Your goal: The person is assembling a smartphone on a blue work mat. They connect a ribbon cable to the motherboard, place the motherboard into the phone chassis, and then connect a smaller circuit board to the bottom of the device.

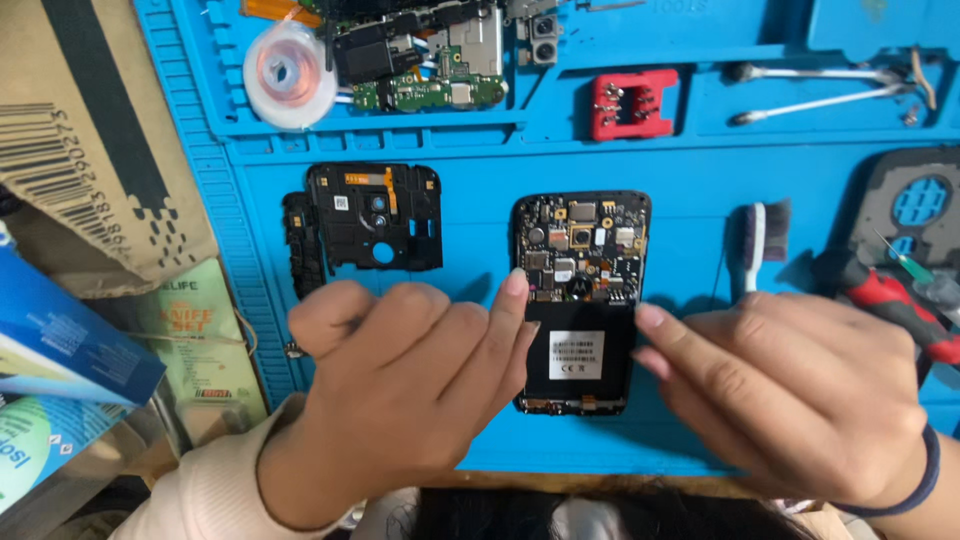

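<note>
The big blue rubber work mat (690, 180) covers the bench, and the opened black phone with its back off (580, 300) lies flat in the middle of it, long way up and down. Its top half shows small metal and green parts. Its lower half is a flat black battery with a white sticker (577, 355).

The left hand (400, 390) is just left of the phone. Most of its fingers are curled in. One finger (515, 290) sticks out and its tip sits at the phone's left edge, about where the small parts meet the battery. It looks like it is touching there, but I cannot be sure. The right hand (800, 390) is just right of the phone. Its fingers (665, 335) are close together and point at the battery's right edge. Neither hand holds anything.

To do this well, I think both hands should press softly on the two sides so the phone stays flat and does not slide. The fingers should keep off the tiny parts up top.

Left of the phone lies a black plastic inner cover with a round hole (375, 215). To the right lie a white brush with dark bristles (755, 245) and a red-handled tool (890, 305). Higher up sit a roll of clear tape (290, 70) and a small red plastic block (632, 103).
</note>
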